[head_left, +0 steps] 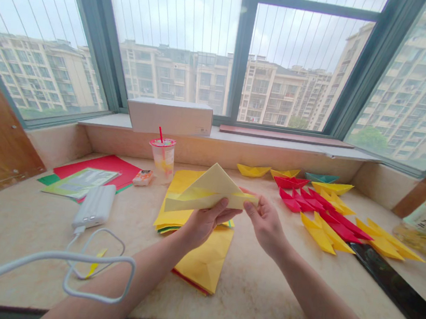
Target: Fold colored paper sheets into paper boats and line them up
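- Head view, the grip: the left hand (204, 223) pinches the folded yellow paper (208, 193) near its lower edge, thumb on top and fingers behind, a narrow, firm hold. The right hand (265, 225) is just beside it, with its fingertips (249, 206) at the paper's right corner; whether they pinch it or only touch it, I cannot tell.
- Handling: a steady pinch with the edges kept level should stop the layers from sliding, and any crease looks best run firmly from the held edge outward.
- The paper: it is held up in the air between the hands, above the counter. It forms a rough triangle, with a paler yellow layer over a deeper yellow band, and its edges look crisp.
- Below the grip: a stack of yellow paper (177, 209) lies under the left hand, with a folded yellow sheet (205, 260) nearer the person.
- Beyond the right hand: small folded paper boats (249, 170) and pointed red folds (333, 217) are spread along the marble-look counter (258, 296).
- Left of the grip: a white power bank (93, 206) with its cable, a plastic cup with a red straw (161, 160), and red card (97, 169).
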The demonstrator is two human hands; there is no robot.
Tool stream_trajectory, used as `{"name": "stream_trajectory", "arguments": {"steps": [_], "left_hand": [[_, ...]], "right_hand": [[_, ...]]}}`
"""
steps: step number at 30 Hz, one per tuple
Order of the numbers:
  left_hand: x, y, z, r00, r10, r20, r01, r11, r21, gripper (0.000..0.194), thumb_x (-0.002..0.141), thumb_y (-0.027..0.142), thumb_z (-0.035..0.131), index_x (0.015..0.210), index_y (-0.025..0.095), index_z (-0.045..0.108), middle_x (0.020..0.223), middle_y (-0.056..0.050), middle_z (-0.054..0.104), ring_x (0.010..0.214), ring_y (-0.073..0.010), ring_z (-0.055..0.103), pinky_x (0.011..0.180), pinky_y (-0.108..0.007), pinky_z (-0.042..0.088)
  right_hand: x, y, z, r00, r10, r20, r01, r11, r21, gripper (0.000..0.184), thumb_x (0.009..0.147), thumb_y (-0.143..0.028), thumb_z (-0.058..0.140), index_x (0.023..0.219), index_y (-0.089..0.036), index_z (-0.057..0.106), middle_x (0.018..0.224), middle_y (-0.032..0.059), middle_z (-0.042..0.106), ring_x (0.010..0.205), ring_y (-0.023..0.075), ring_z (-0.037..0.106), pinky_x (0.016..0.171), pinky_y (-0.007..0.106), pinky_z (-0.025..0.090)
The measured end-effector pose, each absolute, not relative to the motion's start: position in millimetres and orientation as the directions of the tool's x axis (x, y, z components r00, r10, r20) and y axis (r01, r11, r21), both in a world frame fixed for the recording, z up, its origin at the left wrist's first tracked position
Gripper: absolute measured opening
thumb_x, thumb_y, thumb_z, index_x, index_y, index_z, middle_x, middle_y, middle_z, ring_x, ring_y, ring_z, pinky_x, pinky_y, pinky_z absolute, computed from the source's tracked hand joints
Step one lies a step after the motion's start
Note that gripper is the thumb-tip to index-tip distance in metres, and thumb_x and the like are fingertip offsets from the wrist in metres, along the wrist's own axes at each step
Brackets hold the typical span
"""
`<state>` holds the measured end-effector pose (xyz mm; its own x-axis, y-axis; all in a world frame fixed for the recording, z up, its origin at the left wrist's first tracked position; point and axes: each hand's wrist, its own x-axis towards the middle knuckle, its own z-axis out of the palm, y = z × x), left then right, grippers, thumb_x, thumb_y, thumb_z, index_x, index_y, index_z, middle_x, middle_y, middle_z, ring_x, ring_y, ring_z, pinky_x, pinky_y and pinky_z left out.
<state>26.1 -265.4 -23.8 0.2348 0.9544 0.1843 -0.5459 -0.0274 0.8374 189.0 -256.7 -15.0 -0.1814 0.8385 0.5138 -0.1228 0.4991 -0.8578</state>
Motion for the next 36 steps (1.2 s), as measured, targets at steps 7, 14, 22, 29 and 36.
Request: {"name": "stream_trajectory", "arguments": {"steps": [7, 14, 22, 29, 36], "left_hand": [[27.2, -266.9, -23.7, 0.207, 0.956, 0.206, -0.536, -0.065, 0.842, 0.032, 0.085, 0.035, 0.071, 0.112, 0.017, 0.069, 0.118, -0.01, 0.072, 0.109, -0.0272, 0.069, 0.11, -0.049, 0.041], [26.9, -266.3, -25.4, 0.182, 0.964, 0.192, -0.526, -0.069, 0.848, 0.031, 0.086, 0.035, 0.07, 0.111, 0.014, 0.068, 0.114, -0.011, 0.074, 0.107, -0.0253, 0.07, 0.111, -0.046, 0.042], [25.6, -264.0, -24.1, 0.15, 0.962, 0.23, -0.541, -0.115, 0.833, 0.035, 0.084, 0.033, 0.072, 0.114, 0.014, 0.067, 0.116, -0.011, 0.073, 0.108, -0.0256, 0.069, 0.113, -0.048, 0.04], [23.9, -263.5, -24.9, 0.184, 0.948, 0.258, -0.506, -0.134, 0.852, 0.039, 0.083, 0.037, 0.073, 0.115, 0.016, 0.069, 0.123, -0.011, 0.07, 0.119, -0.0284, 0.063, 0.115, -0.048, 0.037], [23.3, -262.4, -28.2, 0.19, 0.947, 0.257, -0.495, -0.133, 0.858, 0.04, 0.077, 0.04, 0.078, 0.108, 0.016, 0.072, 0.119, -0.011, 0.071, 0.12, -0.0296, 0.061, 0.113, -0.047, 0.04]], "right_hand": [[189.6, -250.6, -16.8, -0.134, 0.888, 0.439, -0.147, 0.421, -0.895, 0.035, 0.082, -0.053, 0.069, 0.094, -0.021, 0.063, 0.091, 0.0065, 0.075, 0.091, 0.0234, 0.07, 0.085, 0.039, 0.057], [186.6, -248.1, -19.4, 0.009, 0.876, 0.482, -0.268, 0.466, -0.843, 0.041, 0.075, -0.041, 0.078, 0.088, -0.027, 0.042, 0.079, -0.005, 0.066, 0.077, 0.0175, 0.068, 0.072, 0.032, 0.057], [191.4, -254.6, -22.0, 0.056, 0.716, 0.696, 0.222, 0.671, -0.707, 0.023, 0.087, -0.035, 0.067, 0.108, -0.026, 0.065, 0.108, 0.0064, 0.066, 0.089, 0.0198, 0.064, 0.073, 0.034, 0.054], [190.8, -254.8, -23.9, 0.04, 0.704, 0.709, 0.197, 0.69, -0.697, 0.026, 0.088, -0.037, 0.066, 0.111, -0.025, 0.069, 0.114, 0.0078, 0.063, 0.092, 0.0203, 0.063, 0.076, 0.036, 0.056], [191.2, -255.2, -24.8, -0.074, 0.8, 0.595, 0.138, 0.599, -0.789, 0.025, 0.092, -0.042, 0.06, 0.09, -0.021, 0.073, 0.091, 0.0059, 0.069, 0.087, 0.0213, 0.064, 0.078, 0.034, 0.05]]}}
